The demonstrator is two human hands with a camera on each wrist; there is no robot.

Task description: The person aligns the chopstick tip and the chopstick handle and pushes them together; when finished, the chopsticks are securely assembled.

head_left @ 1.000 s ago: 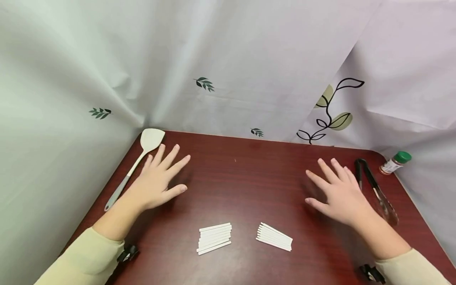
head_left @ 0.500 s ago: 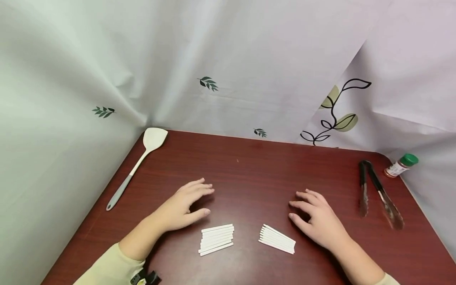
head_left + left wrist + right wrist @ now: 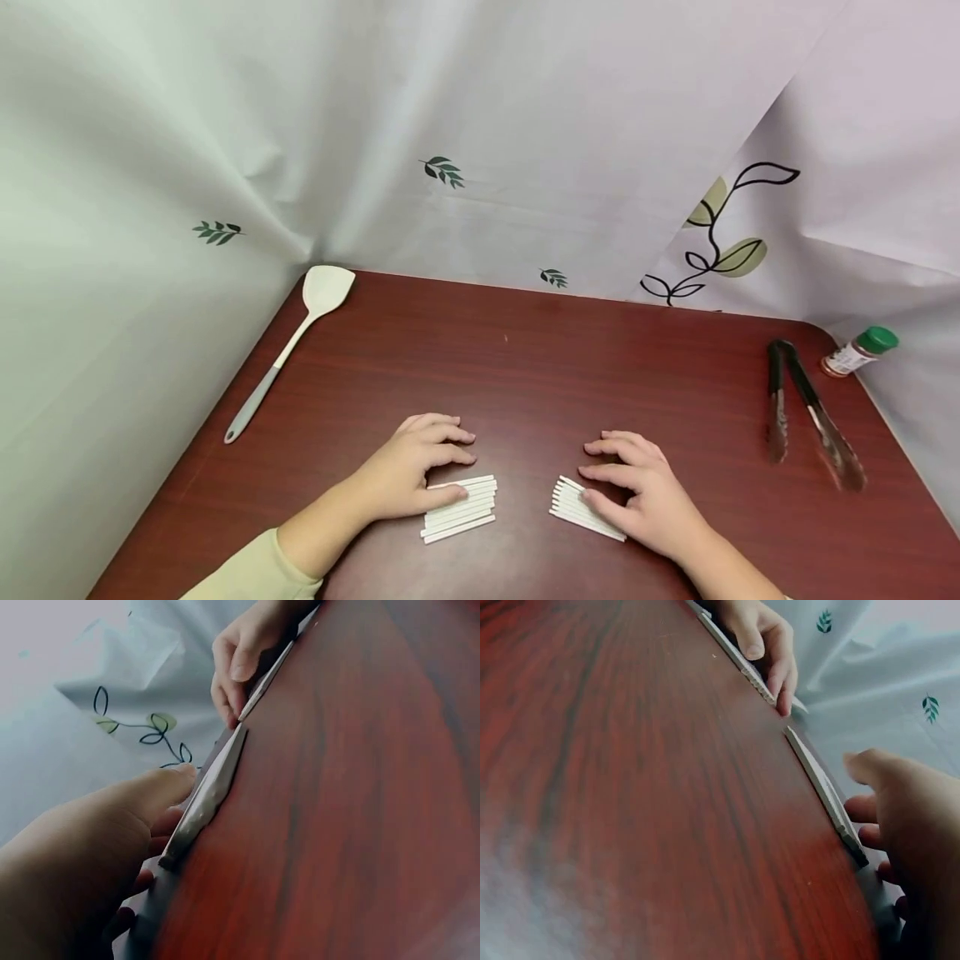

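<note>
Two flat rows of short white sticks lie on the table. My left hand (image 3: 405,475) is over the left row (image 3: 467,518), its thumb above the sticks and its other fingers loosely bent beyond them. Over the right row (image 3: 572,505), my right hand (image 3: 648,496) takes a mirrored pose, with the thumb overlapping the sticks. The left wrist view has the left thumb (image 3: 161,787) beside the near row (image 3: 204,801). In the right wrist view, a gap shows between the right thumb (image 3: 862,765) and its row (image 3: 817,784). Neither hand grips anything.
A white spatula (image 3: 327,288) with a grey handle lies along the left edge of the dark red table (image 3: 525,375). Metal tongs (image 3: 817,408) with black handles lie at the right, near a green-capped seasoning bottle (image 3: 855,354). Pale curtains (image 3: 510,125) surround the table.
Both hands, spread wide apart a second ago, have come inward and nearer to the person, down to the two rows of sticks. Their fingers have relaxed from spread to loosely bent.
</note>
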